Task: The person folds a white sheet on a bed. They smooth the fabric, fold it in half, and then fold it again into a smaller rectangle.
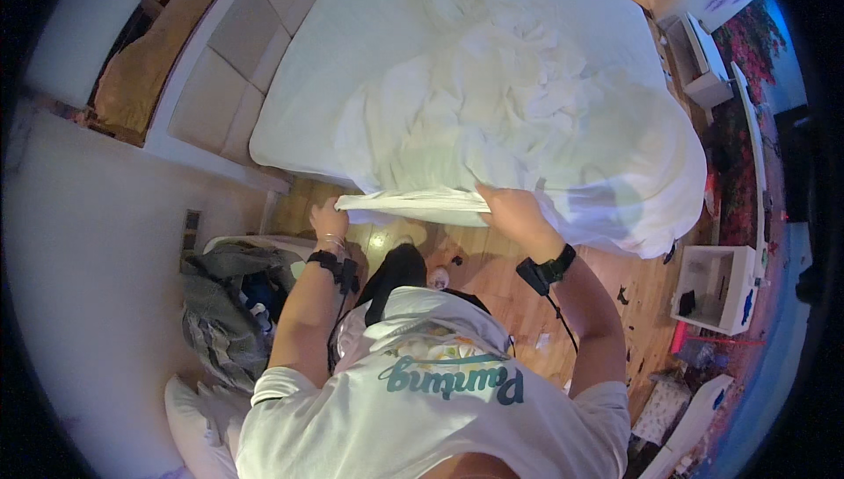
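A white bed sheet (475,101) lies bunched and wrinkled over the bed, and its near edge is drawn out toward me. My left hand (329,219) is closed on one end of that edge. Farther right, my right hand (514,214) grips the same edge, so the cloth stretches in a narrow folded band between the two. Beneath the sheet, the pale mattress (330,66) shows at the head end. The fingertips of both hands are partly hidden by cloth.
A padded headboard (230,57) stands at the left. On the left by the wall, a grey blanket (215,316) is heaped above white pillows (193,417). Small scattered items lie on the wooden floor (501,294). White open cabinets (716,288) line the right side.
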### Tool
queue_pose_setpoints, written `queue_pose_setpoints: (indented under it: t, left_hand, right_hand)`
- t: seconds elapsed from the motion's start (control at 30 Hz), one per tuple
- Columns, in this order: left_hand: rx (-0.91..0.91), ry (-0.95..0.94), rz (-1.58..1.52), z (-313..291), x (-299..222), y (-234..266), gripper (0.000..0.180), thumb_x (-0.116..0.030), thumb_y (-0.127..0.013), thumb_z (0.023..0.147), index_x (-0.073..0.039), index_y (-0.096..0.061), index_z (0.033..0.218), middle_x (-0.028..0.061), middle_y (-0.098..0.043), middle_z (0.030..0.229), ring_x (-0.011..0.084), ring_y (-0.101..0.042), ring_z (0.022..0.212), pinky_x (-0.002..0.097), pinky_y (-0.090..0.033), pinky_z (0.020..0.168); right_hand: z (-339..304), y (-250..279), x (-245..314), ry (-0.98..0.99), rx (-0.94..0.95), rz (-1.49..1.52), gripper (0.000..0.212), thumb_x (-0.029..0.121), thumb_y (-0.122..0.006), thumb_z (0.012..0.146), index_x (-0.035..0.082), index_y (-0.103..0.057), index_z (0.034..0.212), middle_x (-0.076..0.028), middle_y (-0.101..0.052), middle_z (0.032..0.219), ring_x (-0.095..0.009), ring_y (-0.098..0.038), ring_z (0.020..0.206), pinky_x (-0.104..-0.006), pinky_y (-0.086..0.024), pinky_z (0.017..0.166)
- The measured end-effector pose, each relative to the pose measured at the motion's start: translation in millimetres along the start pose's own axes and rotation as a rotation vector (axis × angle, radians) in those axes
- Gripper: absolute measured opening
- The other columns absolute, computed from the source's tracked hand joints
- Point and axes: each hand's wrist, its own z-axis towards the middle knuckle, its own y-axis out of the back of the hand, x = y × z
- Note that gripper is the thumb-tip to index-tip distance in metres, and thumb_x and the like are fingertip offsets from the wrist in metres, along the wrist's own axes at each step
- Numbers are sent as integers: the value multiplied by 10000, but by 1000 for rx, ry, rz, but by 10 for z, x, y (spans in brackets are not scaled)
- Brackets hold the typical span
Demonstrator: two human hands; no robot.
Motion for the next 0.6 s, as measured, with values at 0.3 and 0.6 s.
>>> queue_pose_setpoints:
  t: [0.3,0.6]
  left_hand:
    - [586,659,-2054,871,-410,-239,588,-539,-481,886,-63,-497,1231,154,-516,1250,386,-512,1111,602,-464,873]
    - [524,-23,-2210,3185,-2684,935,317,-269,-522,925,-64,-540,1165,89,-591,1142,253,-579,1047,388,-497,915]
  right_hand:
    - [796,-724,-275,-224,-165,930,230,138,-576,852,8,-565,1041,-182,-643,949,-386,-602,905,-409,-481,817]
    - [2042,-189,-1180,-365,-372,78,297,119,-598,752,6,-596,1027,-225,-636,951,-408,-604,888,-469,-491,760]
